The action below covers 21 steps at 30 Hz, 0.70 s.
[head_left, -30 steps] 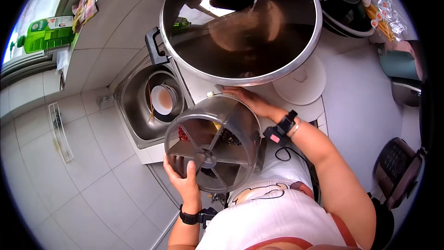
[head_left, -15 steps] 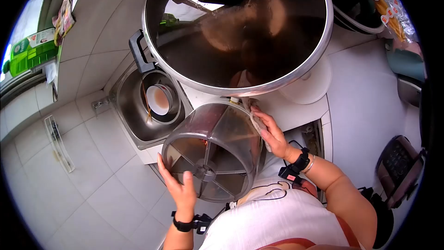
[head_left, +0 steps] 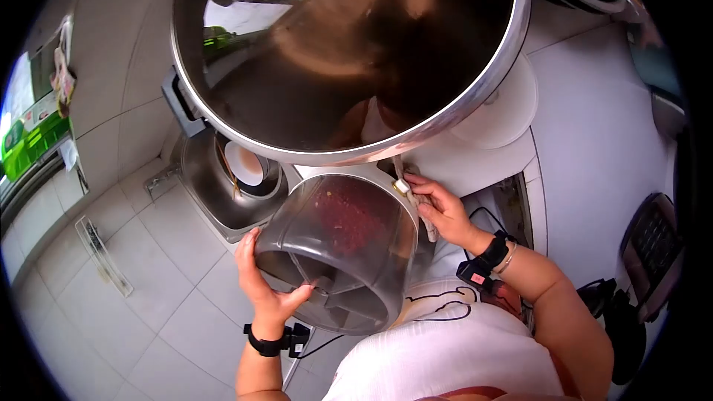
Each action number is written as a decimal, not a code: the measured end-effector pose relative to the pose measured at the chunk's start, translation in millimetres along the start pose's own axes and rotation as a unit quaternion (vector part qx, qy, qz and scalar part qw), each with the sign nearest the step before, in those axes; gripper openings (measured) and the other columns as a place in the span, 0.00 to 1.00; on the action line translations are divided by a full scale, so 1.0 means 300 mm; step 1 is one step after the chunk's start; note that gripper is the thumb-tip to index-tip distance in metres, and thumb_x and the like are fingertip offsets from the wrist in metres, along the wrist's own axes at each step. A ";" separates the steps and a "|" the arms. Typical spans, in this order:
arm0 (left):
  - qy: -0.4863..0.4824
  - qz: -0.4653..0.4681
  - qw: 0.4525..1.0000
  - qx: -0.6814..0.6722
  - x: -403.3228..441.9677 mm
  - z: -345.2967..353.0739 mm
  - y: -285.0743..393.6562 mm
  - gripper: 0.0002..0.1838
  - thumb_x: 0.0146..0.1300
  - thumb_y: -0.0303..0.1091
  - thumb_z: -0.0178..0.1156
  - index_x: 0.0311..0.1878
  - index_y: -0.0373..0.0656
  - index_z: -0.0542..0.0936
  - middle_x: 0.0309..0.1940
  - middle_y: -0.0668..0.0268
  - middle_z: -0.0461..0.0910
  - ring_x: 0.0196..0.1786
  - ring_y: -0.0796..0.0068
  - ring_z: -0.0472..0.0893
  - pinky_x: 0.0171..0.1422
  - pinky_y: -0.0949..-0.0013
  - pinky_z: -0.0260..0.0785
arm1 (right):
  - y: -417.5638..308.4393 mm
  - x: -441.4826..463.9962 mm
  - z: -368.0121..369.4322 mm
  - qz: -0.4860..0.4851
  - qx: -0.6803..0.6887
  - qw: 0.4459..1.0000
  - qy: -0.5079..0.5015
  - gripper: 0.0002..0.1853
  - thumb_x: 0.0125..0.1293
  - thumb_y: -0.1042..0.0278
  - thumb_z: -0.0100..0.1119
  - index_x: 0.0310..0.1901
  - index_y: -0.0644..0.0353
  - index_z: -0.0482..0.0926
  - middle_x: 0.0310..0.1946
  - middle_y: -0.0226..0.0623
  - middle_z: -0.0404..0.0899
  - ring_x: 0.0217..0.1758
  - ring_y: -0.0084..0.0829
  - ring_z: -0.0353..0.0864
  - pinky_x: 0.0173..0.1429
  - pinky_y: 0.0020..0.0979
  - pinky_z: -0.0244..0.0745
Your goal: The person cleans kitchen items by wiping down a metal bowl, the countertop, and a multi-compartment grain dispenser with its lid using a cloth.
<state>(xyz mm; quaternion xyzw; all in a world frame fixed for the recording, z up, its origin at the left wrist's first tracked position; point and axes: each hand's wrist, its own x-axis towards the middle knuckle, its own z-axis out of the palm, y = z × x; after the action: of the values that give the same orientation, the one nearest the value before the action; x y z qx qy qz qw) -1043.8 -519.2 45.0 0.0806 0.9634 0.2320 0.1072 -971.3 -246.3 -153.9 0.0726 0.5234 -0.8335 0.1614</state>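
Note:
A large see-through grey plastic drum (head_left: pixel 371 197), with ribs across its round end, is tilted in front of my body. My left hand (head_left: pixel 267 278) grips its left rim, fingers outside and thumb over the edge by the ribs. Against the right side of the drum, my right hand (head_left: pixel 443 212) holds a beige cloth (head_left: pixel 428 229). Close by the cloth, a small white and yellow fitting (head_left: pixel 402 186) shows on the drum's wall. Through the plastic I see a dark red patch; whether it is inside or behind, I cannot tell.
A big dark-lidded pot (head_left: pixel 260 122) with a steel rim looms just beyond the drum. At left, a steel sink (head_left: pixel 212 204) contains a white bowl (head_left: pixel 245 163) and chopsticks. A white round plate or lid (head_left: pixel 512 115) lies partly under the pot's edge at right.
The drum has turned, bringing the white and yellow fitting round toward my right hand and the dark red patch into sight. My left hand has tilted with it. The camera view has shifted.

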 end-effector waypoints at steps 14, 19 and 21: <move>-0.031 0.057 0.998 0.019 0.042 -0.001 0.007 0.56 0.30 0.45 0.74 0.65 0.39 0.56 0.57 0.52 0.67 0.58 0.53 0.68 0.62 0.52 0.61 | -0.137 0.150 0.051 -0.061 -0.139 0.986 0.074 0.12 0.58 0.76 0.58 0.44 0.63 0.74 0.41 0.41 0.72 0.46 0.38 0.72 0.52 0.32 0.67; -0.036 0.067 0.997 0.013 0.032 0.004 -0.001 0.58 0.37 0.53 0.73 0.68 0.38 0.52 0.59 0.50 0.63 0.61 0.54 0.66 0.65 0.54 0.57 | -0.177 0.202 0.082 -0.001 -0.206 0.971 0.122 0.07 0.57 0.73 0.58 0.34 0.64 0.72 0.34 0.45 0.74 0.38 0.45 0.74 0.42 0.36 0.69; -0.031 0.071 0.997 0.009 0.035 0.002 0.005 0.58 0.37 0.53 0.73 0.68 0.38 0.52 0.59 0.50 0.63 0.61 0.54 0.66 0.65 0.54 0.56 | -0.167 0.155 0.078 -0.002 -0.208 0.971 0.120 0.07 0.57 0.74 0.58 0.36 0.64 0.73 0.35 0.44 0.74 0.39 0.44 0.75 0.44 0.35 0.70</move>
<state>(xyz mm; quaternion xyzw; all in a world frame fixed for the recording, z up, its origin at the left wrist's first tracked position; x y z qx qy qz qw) -1053.5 -515.3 43.4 0.1567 0.9537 0.2274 0.1194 -1031.2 -256.3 -114.6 0.1359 0.7007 -0.6921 0.1078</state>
